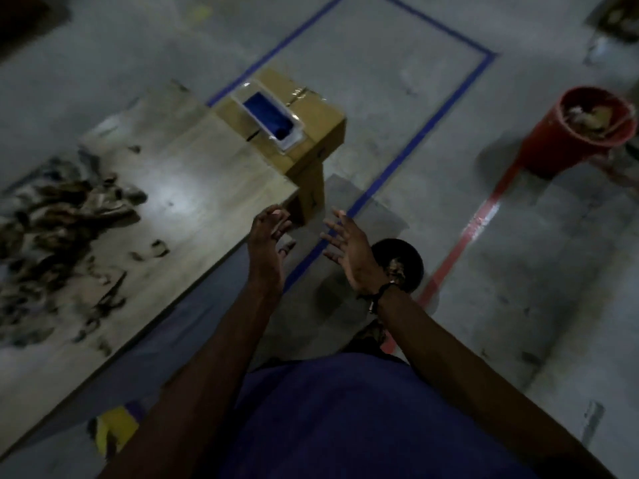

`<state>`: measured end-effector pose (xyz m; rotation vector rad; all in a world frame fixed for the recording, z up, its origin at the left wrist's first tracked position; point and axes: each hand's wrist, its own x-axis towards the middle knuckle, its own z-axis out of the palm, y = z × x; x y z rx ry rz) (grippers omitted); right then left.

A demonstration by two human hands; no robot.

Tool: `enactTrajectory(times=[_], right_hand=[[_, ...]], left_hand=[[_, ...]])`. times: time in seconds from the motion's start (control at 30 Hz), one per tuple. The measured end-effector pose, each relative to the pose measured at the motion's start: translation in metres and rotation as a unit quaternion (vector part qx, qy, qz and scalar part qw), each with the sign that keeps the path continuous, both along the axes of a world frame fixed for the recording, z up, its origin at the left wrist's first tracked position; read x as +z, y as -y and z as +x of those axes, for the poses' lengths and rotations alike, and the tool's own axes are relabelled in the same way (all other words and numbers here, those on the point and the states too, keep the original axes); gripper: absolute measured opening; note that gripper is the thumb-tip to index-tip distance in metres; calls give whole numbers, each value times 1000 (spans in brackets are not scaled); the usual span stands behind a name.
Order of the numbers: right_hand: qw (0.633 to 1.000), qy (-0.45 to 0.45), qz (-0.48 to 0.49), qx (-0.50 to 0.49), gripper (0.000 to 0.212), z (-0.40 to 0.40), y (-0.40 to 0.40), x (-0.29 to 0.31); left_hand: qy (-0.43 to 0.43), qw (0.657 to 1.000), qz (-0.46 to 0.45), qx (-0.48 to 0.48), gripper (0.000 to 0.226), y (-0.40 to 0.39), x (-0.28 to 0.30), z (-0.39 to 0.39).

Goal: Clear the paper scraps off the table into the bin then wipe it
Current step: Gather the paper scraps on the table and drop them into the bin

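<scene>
A pale wooden table (193,188) fills the left of the view. A dark heap of paper scraps (58,233) lies on its left part, with smaller bits scattered near the front edge. A red bin (581,129) holding scraps stands on the floor at the far right. My left hand (268,233) and my right hand (349,247) are raised side by side just off the table's right corner, palms facing each other, fingers spread, holding nothing.
A cardboard box (311,122) with a white tray of something blue (268,115) on top sits at the table's far right corner. Blue tape lines (460,95) and a red line (477,229) mark the grey floor. A yellow item (114,432) lies at the lower left.
</scene>
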<state>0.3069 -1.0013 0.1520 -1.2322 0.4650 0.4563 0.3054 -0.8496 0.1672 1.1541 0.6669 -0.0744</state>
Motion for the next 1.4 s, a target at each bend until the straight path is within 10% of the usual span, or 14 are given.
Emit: enactTrajectory(times=[0.67, 0.93, 1.4], right_hand=[[923, 213, -121, 295, 52, -5, -335, -7], [840, 340, -215, 365, 78, 17, -369, -53], [791, 371, -366, 320, 81, 19, -424, -178]], left_hand=[[-27, 895, 244, 373, 48, -299, -47, -142], [-123, 820, 458, 321, 96, -331, -92, -151], [-239, 784, 557, 135, 122, -390, -197, -142]])
